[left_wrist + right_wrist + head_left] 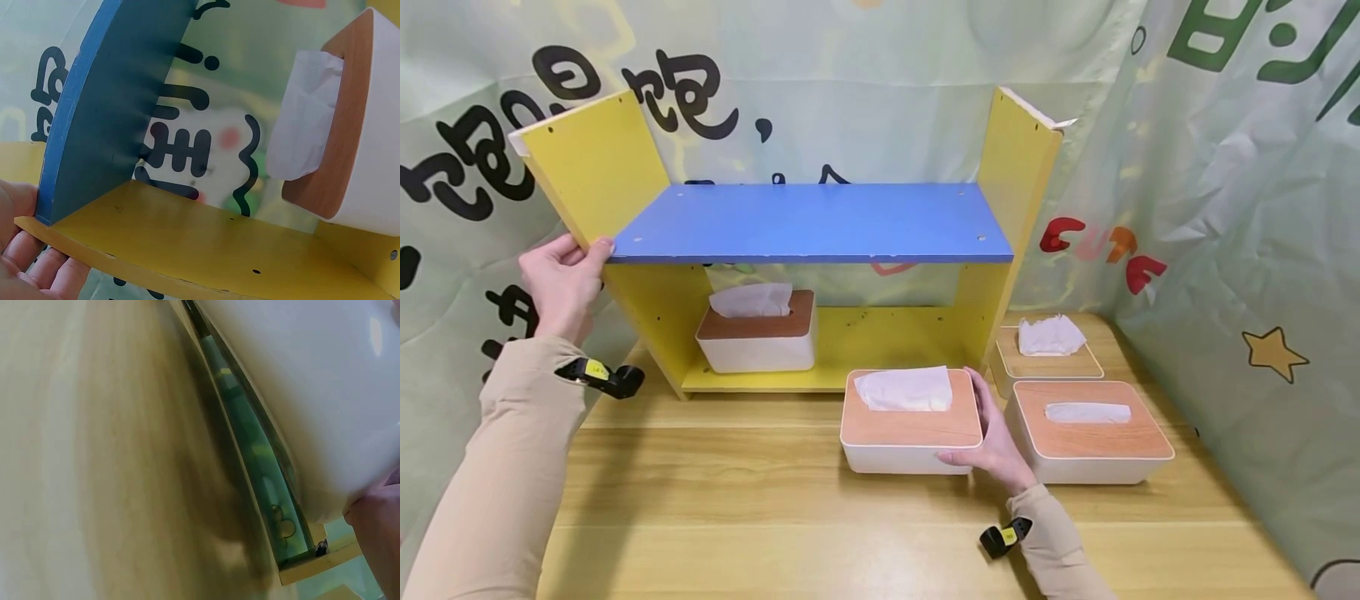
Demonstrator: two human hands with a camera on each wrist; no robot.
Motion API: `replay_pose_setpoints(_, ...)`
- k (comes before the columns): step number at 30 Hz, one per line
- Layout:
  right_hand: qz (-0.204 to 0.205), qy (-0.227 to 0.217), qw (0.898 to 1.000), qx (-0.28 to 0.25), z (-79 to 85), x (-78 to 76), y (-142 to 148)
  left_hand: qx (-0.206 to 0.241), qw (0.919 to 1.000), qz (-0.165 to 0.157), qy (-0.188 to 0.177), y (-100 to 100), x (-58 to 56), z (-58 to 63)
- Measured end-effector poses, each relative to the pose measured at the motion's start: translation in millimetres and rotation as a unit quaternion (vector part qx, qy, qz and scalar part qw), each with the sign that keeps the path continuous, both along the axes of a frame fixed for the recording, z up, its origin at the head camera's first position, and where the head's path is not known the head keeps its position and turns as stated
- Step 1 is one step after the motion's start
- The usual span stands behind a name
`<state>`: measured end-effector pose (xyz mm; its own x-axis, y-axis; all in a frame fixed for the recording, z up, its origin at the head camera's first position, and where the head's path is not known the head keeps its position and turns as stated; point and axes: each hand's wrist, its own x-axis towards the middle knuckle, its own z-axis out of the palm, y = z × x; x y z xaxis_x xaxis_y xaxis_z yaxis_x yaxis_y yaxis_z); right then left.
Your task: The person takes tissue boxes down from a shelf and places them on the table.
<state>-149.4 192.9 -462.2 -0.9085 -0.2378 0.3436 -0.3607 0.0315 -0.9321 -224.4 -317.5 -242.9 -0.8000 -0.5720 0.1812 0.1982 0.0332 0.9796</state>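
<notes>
The left hand (567, 283) grasps the open yellow-and-blue shelf unit (1017, 171) at its left side, thumb by the near left corner of the flat blue board (820, 221), fingers round the outside of the upright yellow panel (598, 171); the right hand (994, 446) grasps the right end of the rectangular white tissue box with a brown wood-grain lid (898, 429), thumb on its near wall; this box is just on the near side of the shelf unit, towards its right half, and I cannot tell whether its base touches the pale wood-grain table (760, 508).

Inside, on the left of the yellow bottom board (887, 346), stands 1 white box with a brown lid (767, 354); 2 more are at the right: the far light-lidded tissue box (1048, 365) and the near reddish-lidded tissue box (1097, 440); a pale green printed curtain (880, 133) hangs at the far side.
</notes>
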Motion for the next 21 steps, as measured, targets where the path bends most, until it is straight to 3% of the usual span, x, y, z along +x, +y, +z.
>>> replay_pose_setpoints(6,0.008,-0.014,1.000,-0.009,-3.9,0.3,0.6,0.004,0.9999,-0.003,0.011,-0.3,-0.1,-1.0)
replay_pose_setpoints(21,0.020,-0.002,1.000,0.002,-9.4,-0.5,0.9,0.004,1.0000,-0.002,0.003,-1.4,-1.8,-0.4)
